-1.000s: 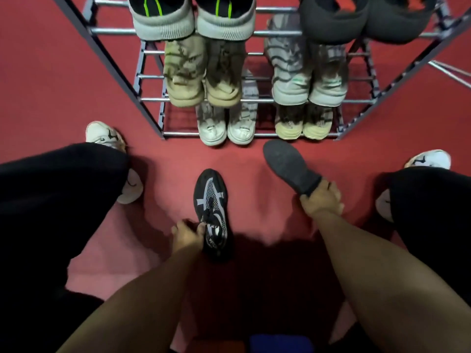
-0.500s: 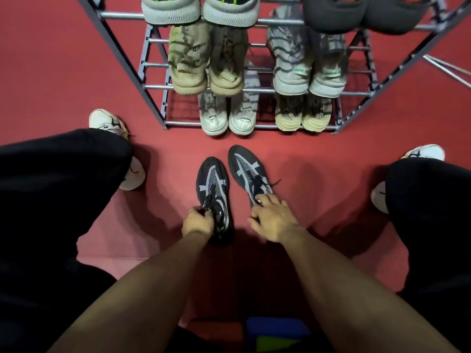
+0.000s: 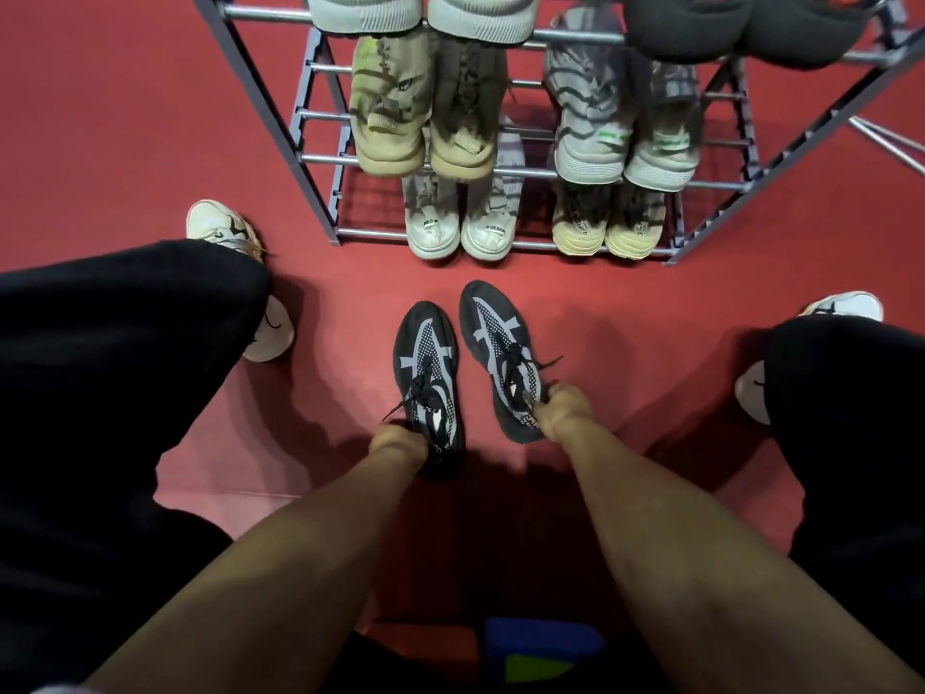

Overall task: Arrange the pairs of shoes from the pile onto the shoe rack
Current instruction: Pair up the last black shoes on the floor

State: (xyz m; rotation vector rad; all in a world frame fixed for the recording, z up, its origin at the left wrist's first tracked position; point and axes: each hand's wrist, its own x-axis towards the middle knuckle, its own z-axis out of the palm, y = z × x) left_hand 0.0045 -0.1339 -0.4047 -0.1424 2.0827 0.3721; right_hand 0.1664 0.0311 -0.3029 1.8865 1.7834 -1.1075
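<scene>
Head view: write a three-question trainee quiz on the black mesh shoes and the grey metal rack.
1. True or false: both black mesh shoes with grey stripes point their toes toward the grey metal shoe rack.
2. Which hand holds the shoe nearer the rack?
3. Each grip is at the shoe's: A toe, B heel end, C sole.

Key: 1 true; 2 right hand, left hand holds the other; 3 B.

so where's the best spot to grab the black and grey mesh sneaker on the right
By the heel collar, coming from behind. The black and grey mesh sneaker stands upright with its toe toward the rack, so its open heel faces the person; the right hand already grips there.
</scene>
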